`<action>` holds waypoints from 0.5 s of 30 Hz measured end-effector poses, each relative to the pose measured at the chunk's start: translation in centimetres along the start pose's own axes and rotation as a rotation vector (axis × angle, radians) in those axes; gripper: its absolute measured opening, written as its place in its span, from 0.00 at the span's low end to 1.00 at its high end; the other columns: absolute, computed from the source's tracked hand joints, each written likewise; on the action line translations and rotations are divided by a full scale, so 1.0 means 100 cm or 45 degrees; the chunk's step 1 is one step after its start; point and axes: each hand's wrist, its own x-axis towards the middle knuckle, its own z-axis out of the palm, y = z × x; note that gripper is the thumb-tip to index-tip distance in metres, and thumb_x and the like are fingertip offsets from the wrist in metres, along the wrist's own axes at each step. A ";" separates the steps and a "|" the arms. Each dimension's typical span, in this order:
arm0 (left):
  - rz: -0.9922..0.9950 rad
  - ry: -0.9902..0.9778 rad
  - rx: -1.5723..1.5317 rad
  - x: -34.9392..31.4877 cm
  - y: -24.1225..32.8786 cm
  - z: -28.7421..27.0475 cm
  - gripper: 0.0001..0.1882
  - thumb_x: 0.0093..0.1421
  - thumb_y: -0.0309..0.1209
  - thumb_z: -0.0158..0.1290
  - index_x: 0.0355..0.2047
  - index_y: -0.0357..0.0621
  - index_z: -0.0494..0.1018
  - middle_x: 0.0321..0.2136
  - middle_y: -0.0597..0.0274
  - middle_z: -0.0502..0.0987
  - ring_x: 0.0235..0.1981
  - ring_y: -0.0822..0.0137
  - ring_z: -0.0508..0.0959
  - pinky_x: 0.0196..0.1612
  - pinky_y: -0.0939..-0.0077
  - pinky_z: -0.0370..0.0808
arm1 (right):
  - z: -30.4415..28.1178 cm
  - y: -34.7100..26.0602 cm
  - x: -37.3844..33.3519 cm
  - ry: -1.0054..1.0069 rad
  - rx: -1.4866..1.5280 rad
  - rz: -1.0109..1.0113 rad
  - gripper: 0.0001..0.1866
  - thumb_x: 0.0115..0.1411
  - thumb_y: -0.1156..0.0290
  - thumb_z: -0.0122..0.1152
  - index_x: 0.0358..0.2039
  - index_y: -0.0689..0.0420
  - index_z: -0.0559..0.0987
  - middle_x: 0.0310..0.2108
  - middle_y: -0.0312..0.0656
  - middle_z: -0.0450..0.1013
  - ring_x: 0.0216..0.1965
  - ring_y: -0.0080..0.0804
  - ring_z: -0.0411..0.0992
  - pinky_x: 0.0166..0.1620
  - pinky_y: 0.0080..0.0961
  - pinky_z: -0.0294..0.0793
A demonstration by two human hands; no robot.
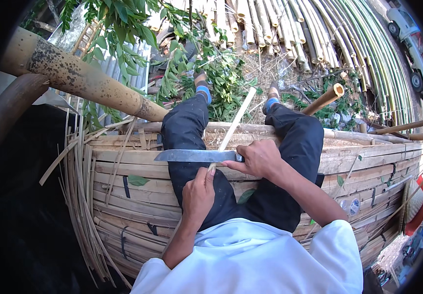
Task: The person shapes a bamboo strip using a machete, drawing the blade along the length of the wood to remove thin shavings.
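Observation:
My right hand (pixel 259 158) is closed round the handle of a machete (pixel 187 156), whose wide grey blade points left across my lap. Under the blade runs a pale bamboo strip (pixel 238 117), slanting up and away between my knees. My left hand (pixel 199 192) pinches the near end of that strip, thumb on top, just below the blade. The blade crosses the strip close to my left thumb; whether its edge bites into the bamboo I cannot tell. Both hands are over my dark trousers.
I sit on a bamboo slat platform (pixel 138 196). A bundle of thin bamboo strips (pixel 76 196) hangs at its left. A thick bamboo pole (pixel 89 76) slants in at upper left. Leafy branches (pixel 221 83) and long bamboo poles (pixel 314 29) lie ahead; a straw hat (pixel 411 201) is at right.

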 end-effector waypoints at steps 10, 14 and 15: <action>-0.017 -0.001 0.073 -0.005 -0.007 -0.009 0.14 0.67 0.38 0.43 0.29 0.44 0.68 0.16 0.45 0.73 0.23 0.42 0.75 0.23 0.49 0.68 | -0.003 0.007 0.007 -0.097 -0.047 -0.063 0.37 0.53 0.30 0.49 0.14 0.56 0.77 0.07 0.46 0.65 0.11 0.44 0.68 0.17 0.36 0.64; -0.040 -0.017 0.065 -0.005 -0.006 -0.015 0.14 0.67 0.38 0.43 0.29 0.43 0.69 0.17 0.45 0.73 0.23 0.41 0.75 0.24 0.49 0.68 | -0.004 0.012 0.009 -0.047 -0.051 -0.049 0.40 0.53 0.28 0.45 0.13 0.56 0.78 0.07 0.48 0.66 0.12 0.45 0.70 0.17 0.37 0.66; -0.047 -0.018 0.064 -0.007 -0.006 -0.016 0.14 0.67 0.39 0.43 0.29 0.43 0.69 0.17 0.45 0.73 0.23 0.41 0.75 0.24 0.49 0.68 | -0.004 0.012 0.009 -0.057 -0.063 -0.055 0.40 0.53 0.28 0.45 0.13 0.56 0.78 0.07 0.48 0.67 0.12 0.45 0.70 0.17 0.37 0.66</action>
